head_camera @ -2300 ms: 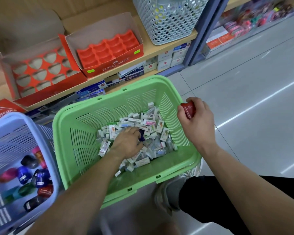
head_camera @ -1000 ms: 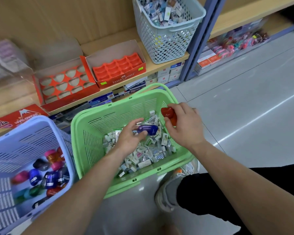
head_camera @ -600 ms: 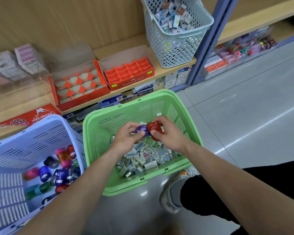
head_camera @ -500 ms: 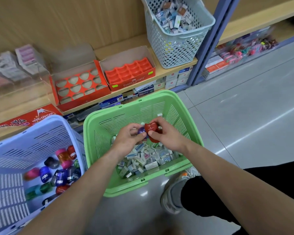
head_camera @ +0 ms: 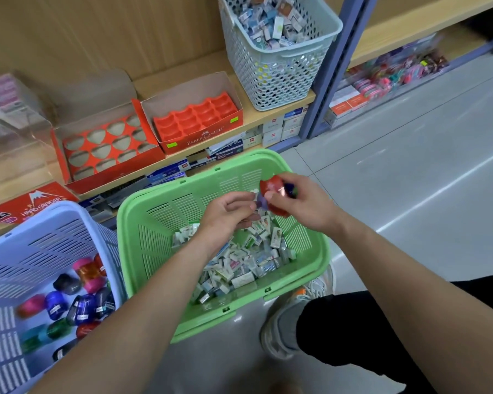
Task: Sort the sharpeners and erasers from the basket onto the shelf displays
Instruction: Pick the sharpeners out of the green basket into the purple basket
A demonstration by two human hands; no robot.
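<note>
A green basket (head_camera: 154,251) on the floor holds several small wrapped erasers (head_camera: 239,265). Above its far right corner my right hand (head_camera: 305,206) grips a red sharpener (head_camera: 272,186), with a purple sharpener (head_camera: 290,190) tucked behind it. My left hand (head_camera: 225,214) is just left of it, thumb and forefinger pinching the purple sharpener's near end. On the wooden shelf stand two red display trays: one with moulded pockets (head_camera: 197,118), one with rounded cut-outs (head_camera: 103,146). Both trays show only bare pockets.
A pale blue basket (head_camera: 40,243) at lower left holds several coloured sharpeners (head_camera: 80,302). A grey basket (head_camera: 282,75) of erasers stands on the shelf's right end. My shoe (head_camera: 285,322) and knee are beside the green basket. Grey floor tiles stretch to the right.
My left hand lifted a purple sharpener from the erasers and brought it to my right hand, which held the red one. Both hands rose together to the basket's far right corner.
</note>
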